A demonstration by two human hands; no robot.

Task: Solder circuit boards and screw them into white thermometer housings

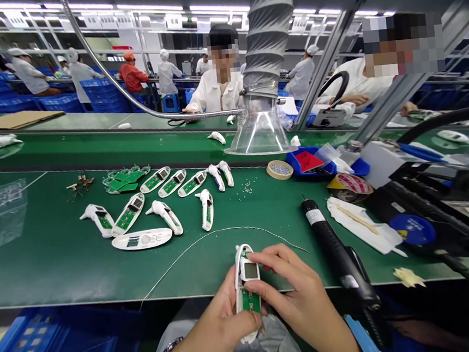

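Above my lap, at the table's front edge, my left hand (232,313) is wrapped round an open white ear thermometer (252,305) with its green circuit board facing up. The thumb presses on the lower end of the board. My right hand (295,283) pinches the small grey display screen (251,271) in its white frame, index finger at the top edge and thumb at the bottom edge. The screen sits over the upper part of the board. Behind my hands, a thin wire of solder (207,234) curves across the table.
Several opened thermometers (128,214) lie at the left centre, beside a pile of green circuit boards (125,180). A black electric screwdriver (337,249) is at the right. Tiny screws (247,187) lie near a tape roll (279,169). A clear extraction hood (260,132) hangs above.
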